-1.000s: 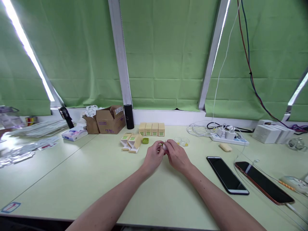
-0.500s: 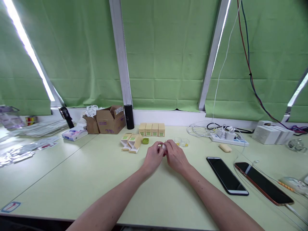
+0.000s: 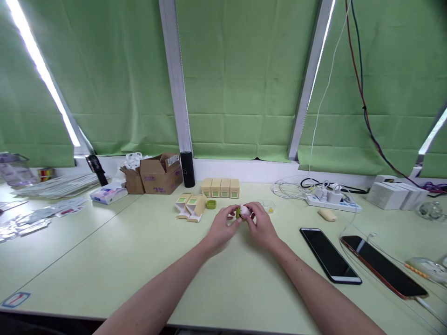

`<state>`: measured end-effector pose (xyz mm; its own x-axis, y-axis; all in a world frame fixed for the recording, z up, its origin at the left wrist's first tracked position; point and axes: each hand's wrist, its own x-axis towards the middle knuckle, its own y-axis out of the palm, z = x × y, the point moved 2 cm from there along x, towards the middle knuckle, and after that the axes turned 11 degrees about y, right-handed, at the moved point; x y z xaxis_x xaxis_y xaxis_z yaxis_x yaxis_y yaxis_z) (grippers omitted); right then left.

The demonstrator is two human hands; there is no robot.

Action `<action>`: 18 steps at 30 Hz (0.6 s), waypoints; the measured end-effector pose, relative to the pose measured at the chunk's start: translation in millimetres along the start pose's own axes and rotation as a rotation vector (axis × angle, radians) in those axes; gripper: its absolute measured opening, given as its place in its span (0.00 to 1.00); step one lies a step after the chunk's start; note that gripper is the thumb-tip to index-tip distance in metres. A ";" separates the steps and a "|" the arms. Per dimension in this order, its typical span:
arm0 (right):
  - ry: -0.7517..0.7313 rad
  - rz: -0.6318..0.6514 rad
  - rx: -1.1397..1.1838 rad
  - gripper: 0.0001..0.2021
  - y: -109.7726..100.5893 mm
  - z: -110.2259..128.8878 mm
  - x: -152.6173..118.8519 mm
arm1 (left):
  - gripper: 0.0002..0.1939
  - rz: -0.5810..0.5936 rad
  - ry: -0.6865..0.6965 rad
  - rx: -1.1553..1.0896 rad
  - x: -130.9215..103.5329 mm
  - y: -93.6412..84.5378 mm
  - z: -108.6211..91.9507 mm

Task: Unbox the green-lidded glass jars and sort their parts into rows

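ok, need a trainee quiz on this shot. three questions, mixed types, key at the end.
1. How many small boxes stand in the row beyond the hands?
2. True or false: the left hand and the right hand both have fingers on the small white-and-green item.
3. Which of these is nearest the two open cartons?
a) the power strip
b) the green dish
c) the tissue pack

Key: 1. four; 2. true; 3. b
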<state>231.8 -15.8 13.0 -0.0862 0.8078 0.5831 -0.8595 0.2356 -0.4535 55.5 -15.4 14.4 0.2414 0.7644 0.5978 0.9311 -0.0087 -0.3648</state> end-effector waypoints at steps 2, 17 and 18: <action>0.057 0.008 0.114 0.12 2.5 0.7 0.4 | 0.26 0.004 0.013 0.011 -0.8 1.1 2.2; 0.644 -0.083 0.969 0.27 8.1 -19.1 11.3 | 0.20 -0.081 -0.070 -0.064 1.7 2.9 4.1; 0.679 -0.079 1.011 0.27 6.5 -21.3 11.8 | 0.20 -0.099 -0.080 -0.070 2.2 2.4 6.0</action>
<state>236.0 6.8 2.6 0.0045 0.9997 -0.0232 -0.8810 0.0149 0.4729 56.6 -9.8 10.5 0.1275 0.8124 0.5690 0.9667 0.0265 -0.2544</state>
